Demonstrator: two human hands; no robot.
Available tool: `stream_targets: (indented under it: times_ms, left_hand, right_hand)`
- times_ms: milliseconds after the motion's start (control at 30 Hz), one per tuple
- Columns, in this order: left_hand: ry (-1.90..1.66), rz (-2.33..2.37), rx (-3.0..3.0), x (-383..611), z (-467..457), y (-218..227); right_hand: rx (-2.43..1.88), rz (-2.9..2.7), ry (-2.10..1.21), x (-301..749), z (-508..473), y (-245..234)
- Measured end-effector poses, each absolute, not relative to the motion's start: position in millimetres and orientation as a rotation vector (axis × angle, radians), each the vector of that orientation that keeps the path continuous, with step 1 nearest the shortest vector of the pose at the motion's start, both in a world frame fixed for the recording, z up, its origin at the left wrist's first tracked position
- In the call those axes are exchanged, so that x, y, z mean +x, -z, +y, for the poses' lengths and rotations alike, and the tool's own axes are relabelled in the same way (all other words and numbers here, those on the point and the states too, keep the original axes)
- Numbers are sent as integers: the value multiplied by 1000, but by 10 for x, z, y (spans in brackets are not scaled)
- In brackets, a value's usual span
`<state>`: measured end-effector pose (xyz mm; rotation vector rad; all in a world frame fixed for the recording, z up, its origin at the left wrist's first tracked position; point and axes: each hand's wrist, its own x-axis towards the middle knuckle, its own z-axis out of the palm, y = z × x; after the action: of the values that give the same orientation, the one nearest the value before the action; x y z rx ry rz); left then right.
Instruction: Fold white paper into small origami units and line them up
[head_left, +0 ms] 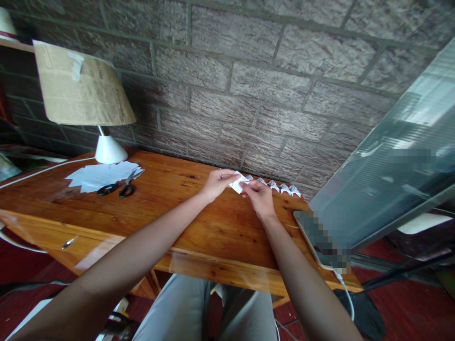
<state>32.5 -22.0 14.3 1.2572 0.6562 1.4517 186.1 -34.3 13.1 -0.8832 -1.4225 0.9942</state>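
A small folded piece of white paper (239, 183) is held up between both hands over the far part of the wooden table. My left hand (216, 183) pinches its left side, fingers closed. On the other side, my right hand (260, 194) grips the lower right edge between thumb and fingers. Behind and to the right of that hand, several small pointed folded paper pieces (284, 188) stand in a row along the wall. My right hand partly hides that row.
Black-handled scissors (121, 188) lie against a stack of white paper sheets (101, 176) at left, below a lamp (111, 149) with a paper shade. A tablet-like device (322, 241) with a white cable lies at the right table edge. A brick wall (249, 85) rises behind the table (220, 232).
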Motion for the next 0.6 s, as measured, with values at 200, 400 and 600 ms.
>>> stream_targets:
  times_ms: [200,400,600]
  left_hand:
    - [-1436,650,1259,324,-210,-135]
    - [-1441,726,1126,334,-216,-155]
    - [-1424,735,978,344,-213,-160]
  right_hand:
    - [-881,-1423,-993,1863,-354,-149]
    - [-888,-1447,-1006,1869,-346,-139]
    - [-878,-1482,-1003,1829,-403,-171]
